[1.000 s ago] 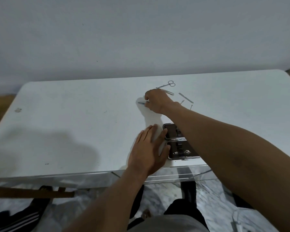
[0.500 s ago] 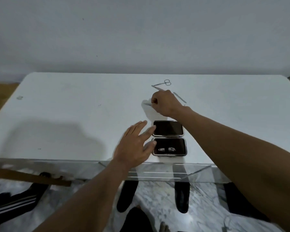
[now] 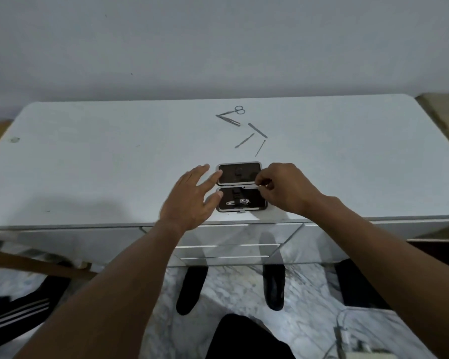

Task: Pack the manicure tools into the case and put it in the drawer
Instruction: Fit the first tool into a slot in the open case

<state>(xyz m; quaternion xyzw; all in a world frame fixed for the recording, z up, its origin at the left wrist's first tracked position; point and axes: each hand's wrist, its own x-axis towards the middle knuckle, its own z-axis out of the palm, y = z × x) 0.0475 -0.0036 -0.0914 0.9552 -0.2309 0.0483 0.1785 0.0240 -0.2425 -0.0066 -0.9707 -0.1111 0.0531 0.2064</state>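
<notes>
A: Item one, the case?

B: Case [image 3: 240, 187], lying open and flat at the near edge of the counter [image 3: 88, 164], about midway along it, two dark-lined halves with silver rims, one behind the other. The near half holds one shiny tool [image 3: 238, 202], clipped in lengthwise.

A: Your hands?

B: My left hand [image 3: 189, 199] is spread flat, fingers loose, gripping nothing; its fingertips touch the left rim of the case, the palm on the counter just beside it. My right hand [image 3: 283, 189] sits at the right side of the case, thumb and forefinger pinched on a thin metal tool [image 3: 249, 187], which lies across the seam between the two halves, pointing left.

A: Loose stock?

B: Five pieces, all behind the case, toward the far edge. Small scissors [image 3: 235, 111] farthest back, loops to the right. A flat tool [image 3: 230, 120] touching the scissor tip, angled toward the right. A longer flat tool [image 3: 257, 130] to the right of that. Two slim picks nearer the case: one [image 3: 244, 140] on the left, one [image 3: 260, 148] on the right, both slanted, apart from each other.

A: Below the counter?

B: Mirrored drawer fronts [image 3: 228, 251], shut.
</notes>
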